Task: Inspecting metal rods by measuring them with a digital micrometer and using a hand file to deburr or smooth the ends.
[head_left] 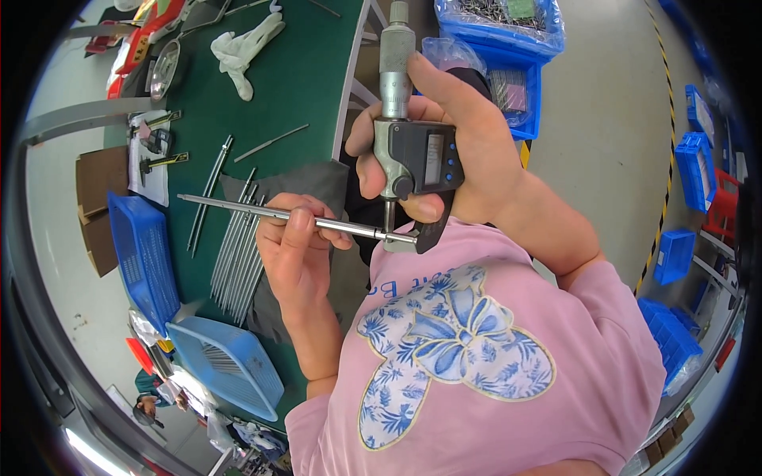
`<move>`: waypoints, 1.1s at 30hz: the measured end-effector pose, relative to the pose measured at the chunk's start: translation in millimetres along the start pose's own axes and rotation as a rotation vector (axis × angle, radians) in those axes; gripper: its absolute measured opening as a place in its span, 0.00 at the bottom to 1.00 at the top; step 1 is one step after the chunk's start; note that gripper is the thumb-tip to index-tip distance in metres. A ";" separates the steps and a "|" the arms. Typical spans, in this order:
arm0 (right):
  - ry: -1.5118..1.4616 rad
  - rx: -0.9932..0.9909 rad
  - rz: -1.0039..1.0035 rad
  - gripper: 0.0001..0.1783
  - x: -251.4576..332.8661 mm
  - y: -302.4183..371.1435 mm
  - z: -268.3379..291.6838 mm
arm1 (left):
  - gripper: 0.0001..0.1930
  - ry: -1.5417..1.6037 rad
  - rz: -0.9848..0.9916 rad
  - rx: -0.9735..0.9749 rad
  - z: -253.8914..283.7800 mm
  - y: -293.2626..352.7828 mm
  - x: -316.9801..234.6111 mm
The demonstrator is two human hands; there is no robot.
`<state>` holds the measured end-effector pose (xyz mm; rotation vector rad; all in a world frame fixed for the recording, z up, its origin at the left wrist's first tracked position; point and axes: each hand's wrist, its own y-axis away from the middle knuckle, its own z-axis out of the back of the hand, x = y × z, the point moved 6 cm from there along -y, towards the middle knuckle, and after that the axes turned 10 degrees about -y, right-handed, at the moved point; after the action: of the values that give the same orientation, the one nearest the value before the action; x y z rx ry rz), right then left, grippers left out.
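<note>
My left hand (295, 242) is closed around a slim, shiny metal rod (359, 229), pinching it between thumb and fingers. My right hand (484, 143) grips a digital micrometer (406, 151) with a grey display, blue buttons and a knurled thimble pointing away from me. The rod's right end lies in the micrometer's gap, by the spindle. Its thin left end reaches out over the green table. Below it, several similar metal rods (238, 266) lie side by side on a dark grey cloth (309, 182).
On the green table (186, 159) are a white glove (246, 51), a thin rod (270, 143), calipers (165, 160) and two blue baskets (143, 250) (226, 361). Blue bins (524, 87) with metal parts stand beyond the table edge. Someone (151, 397) is at the far lower left.
</note>
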<state>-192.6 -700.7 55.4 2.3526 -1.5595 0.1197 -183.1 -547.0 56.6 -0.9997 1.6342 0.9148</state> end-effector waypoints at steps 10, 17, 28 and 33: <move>0.486 -0.086 0.332 0.26 37.0 -6.7 11.6 | 0.06 -0.022 0.037 -0.207 17.3 -1.1 -16.8; 0.659 -0.059 0.571 0.18 68.0 -21.8 -27.1 | 0.08 -0.449 0.136 -0.044 22.5 20.0 -8.2; 0.739 -0.012 0.613 0.16 75.0 -16.3 -32.7 | 0.12 -0.664 0.136 0.331 17.9 19.7 -6.5; 0.524 -0.063 0.471 0.16 64.1 -16.7 -3.6 | 0.36 0.071 0.027 0.733 33.1 42.6 -63.6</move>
<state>-151.2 -750.3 70.7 1.6696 -1.7545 0.7152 -198.9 -489.0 114.5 -0.4984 1.8373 0.2398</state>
